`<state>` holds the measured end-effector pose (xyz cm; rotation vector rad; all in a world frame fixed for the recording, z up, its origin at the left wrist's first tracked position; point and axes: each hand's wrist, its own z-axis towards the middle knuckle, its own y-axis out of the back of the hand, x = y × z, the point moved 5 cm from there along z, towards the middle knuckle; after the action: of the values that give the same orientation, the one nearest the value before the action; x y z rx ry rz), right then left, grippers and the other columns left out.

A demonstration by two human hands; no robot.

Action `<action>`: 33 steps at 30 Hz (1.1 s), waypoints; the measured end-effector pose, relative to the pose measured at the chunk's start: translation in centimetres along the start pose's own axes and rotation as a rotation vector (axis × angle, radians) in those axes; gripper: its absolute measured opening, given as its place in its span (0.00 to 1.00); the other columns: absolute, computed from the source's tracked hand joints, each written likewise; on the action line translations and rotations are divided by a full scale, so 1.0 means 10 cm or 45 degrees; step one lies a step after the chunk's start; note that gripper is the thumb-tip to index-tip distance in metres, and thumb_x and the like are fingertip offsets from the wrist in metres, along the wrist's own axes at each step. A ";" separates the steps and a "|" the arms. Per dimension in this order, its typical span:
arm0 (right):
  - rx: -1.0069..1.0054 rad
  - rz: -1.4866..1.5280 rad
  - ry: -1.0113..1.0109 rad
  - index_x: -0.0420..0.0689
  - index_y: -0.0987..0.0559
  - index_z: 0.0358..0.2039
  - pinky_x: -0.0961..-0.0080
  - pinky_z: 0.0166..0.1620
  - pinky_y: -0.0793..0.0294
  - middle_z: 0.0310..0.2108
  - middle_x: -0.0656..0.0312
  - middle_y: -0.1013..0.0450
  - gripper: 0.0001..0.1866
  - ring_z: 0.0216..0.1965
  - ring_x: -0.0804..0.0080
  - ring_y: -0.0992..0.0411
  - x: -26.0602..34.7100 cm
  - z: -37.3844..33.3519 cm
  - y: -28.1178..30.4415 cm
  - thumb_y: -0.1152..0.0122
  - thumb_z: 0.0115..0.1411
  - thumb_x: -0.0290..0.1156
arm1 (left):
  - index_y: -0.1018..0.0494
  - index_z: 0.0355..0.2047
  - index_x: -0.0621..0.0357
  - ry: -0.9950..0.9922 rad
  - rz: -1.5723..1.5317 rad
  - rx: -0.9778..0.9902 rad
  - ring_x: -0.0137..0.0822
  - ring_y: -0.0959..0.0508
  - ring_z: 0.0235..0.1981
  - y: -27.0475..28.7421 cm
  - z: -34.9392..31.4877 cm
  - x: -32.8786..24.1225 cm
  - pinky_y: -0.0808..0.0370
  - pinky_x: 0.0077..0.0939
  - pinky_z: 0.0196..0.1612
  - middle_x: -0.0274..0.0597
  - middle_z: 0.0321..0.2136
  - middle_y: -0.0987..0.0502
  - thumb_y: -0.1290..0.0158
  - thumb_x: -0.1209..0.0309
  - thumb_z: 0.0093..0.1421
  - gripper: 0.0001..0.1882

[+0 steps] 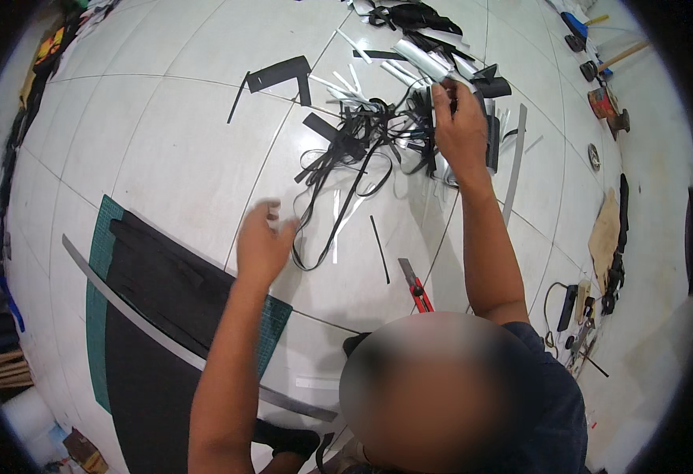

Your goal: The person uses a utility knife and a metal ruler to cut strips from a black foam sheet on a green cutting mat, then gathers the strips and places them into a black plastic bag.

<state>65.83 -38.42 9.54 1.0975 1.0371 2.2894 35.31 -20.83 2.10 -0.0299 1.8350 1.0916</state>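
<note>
My right hand (461, 126) reaches into a heap of scraps on the tiled floor. Its fingers are closed at the lower end of a silver-white strip (419, 59); what lies between them is hidden. Below and left of the heap, my left hand (263, 245) hovers over the floor with bent fingers apart, holding nothing. Beside it hang loops of thin black strips (346, 146), tangled into the heap. A red utility knife (416, 288) with its blade out lies nearer to me. Left of my left forearm, folded black material (165, 276) covers a green cutting mat (101, 316).
A long metal ruler (133, 312) crosses the mat and passes under my left forearm. Another grey strip (515, 158) lies right of my right arm. An angled black offcut (279, 75) rests at the far left. Tools and a power strip (568, 306) line the right wall.
</note>
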 end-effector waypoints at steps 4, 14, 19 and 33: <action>-0.216 -0.381 0.195 0.35 0.28 0.51 0.53 0.54 0.32 0.48 0.46 0.28 0.26 0.53 0.47 0.30 0.00 -0.25 0.03 0.35 0.60 0.41 | 0.25 0.43 0.64 0.228 0.283 0.184 0.45 0.21 0.34 -0.38 -0.43 0.44 0.24 0.38 0.39 0.52 0.33 0.21 0.34 0.62 0.55 0.22; 0.805 0.532 0.889 0.51 0.28 0.60 0.53 0.61 0.39 0.59 0.55 0.32 0.41 0.60 0.50 0.35 1.29 -1.47 -0.86 0.23 0.45 0.47 | 0.29 0.33 0.64 0.209 -0.245 -0.151 0.38 0.21 0.32 0.05 -0.47 -0.05 0.26 0.32 0.38 0.46 0.27 0.23 0.43 0.71 0.61 0.09; 1.311 0.738 0.752 0.50 0.23 0.51 0.55 0.61 0.35 0.46 0.58 0.23 0.27 0.52 0.58 0.26 1.33 -1.41 -1.56 0.27 0.50 0.41 | 0.32 0.41 0.60 0.301 -0.942 -0.256 0.29 0.23 0.31 0.46 -0.30 -0.17 0.24 0.29 0.42 0.36 0.26 0.28 0.49 0.71 0.69 0.06; 0.418 -0.190 0.782 0.49 0.23 0.35 0.60 0.51 0.35 0.33 0.62 0.26 0.16 0.44 0.60 0.27 -0.27 -0.35 -1.03 0.33 0.42 0.27 | 0.27 0.39 0.58 0.357 -0.621 -0.446 0.21 0.35 0.23 0.93 0.21 1.04 0.34 0.20 0.26 0.29 0.26 0.30 0.45 0.64 0.68 0.10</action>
<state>65.06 -35.05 -1.14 0.3802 1.7048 2.4377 27.03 -9.47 0.32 -0.8290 1.7212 1.0740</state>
